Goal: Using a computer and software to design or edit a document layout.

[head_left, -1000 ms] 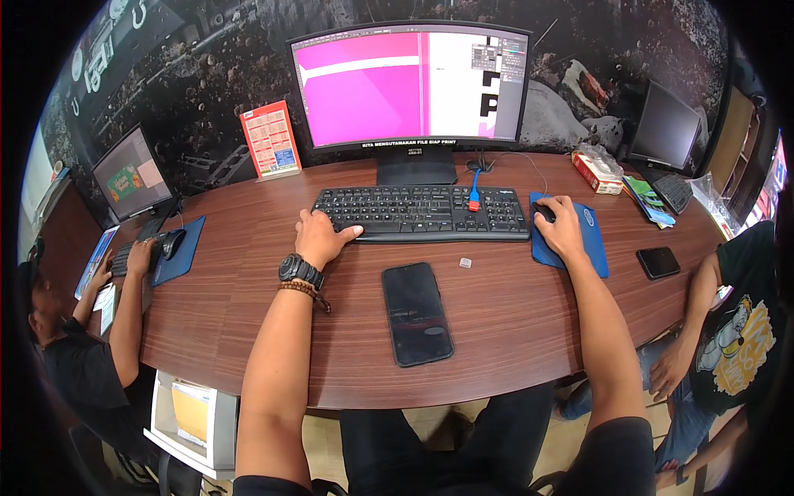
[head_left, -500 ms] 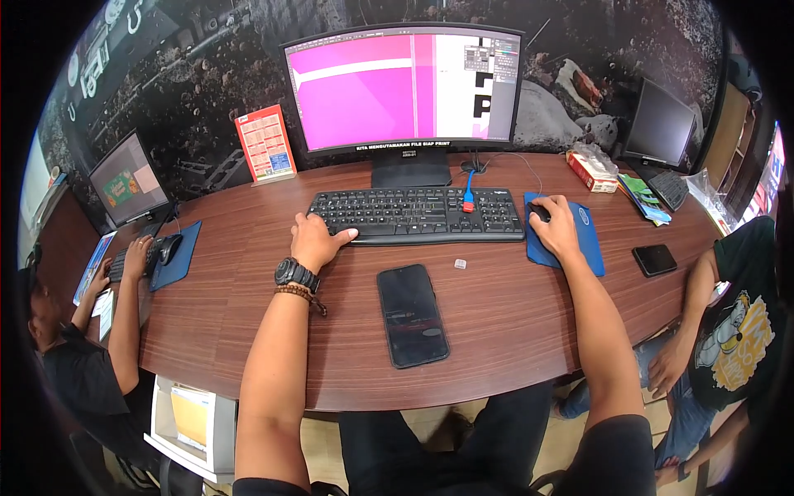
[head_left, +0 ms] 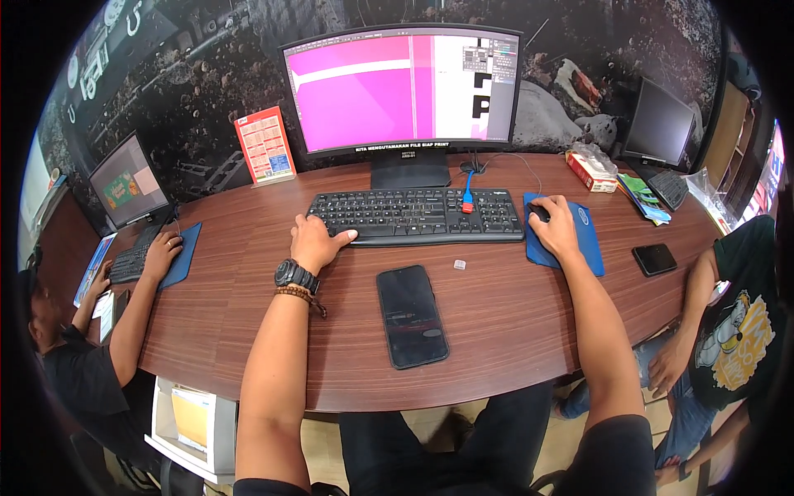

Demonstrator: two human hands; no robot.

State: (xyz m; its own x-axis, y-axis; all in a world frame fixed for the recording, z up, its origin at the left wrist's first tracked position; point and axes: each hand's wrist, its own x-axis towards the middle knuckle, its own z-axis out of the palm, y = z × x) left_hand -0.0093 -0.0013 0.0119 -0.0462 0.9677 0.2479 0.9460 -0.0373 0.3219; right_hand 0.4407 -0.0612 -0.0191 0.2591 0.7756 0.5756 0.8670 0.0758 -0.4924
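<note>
My left hand (head_left: 316, 243) rests at the left end of the black keyboard (head_left: 405, 219), thumb stretched along its front edge and fingers over the lower left keys. On the blue mouse pad (head_left: 589, 248), my right hand (head_left: 559, 230) is wrapped over a black mouse (head_left: 539, 212). The curved monitor (head_left: 356, 107) behind the keyboard shows magenta shapes with a white band and black letters. A blue cable with a red end (head_left: 468, 198) lies across the keyboard's right part. Between my forearms a black phone (head_left: 412, 316) lies flat, with a small whitish piece (head_left: 460, 264) beyond it.
A red and white desk calendar (head_left: 265, 146) stands left of the monitor. At the left, a co-worker's hand (head_left: 162, 255) is over a second mouse pad. To the right are a red box (head_left: 590, 172), another phone (head_left: 654, 259), a second monitor (head_left: 661, 124) and a seated person.
The co-worker at the left has moved a hand from the keyboard right onto the mouse. My own hands and the screen picture stay as they were.
</note>
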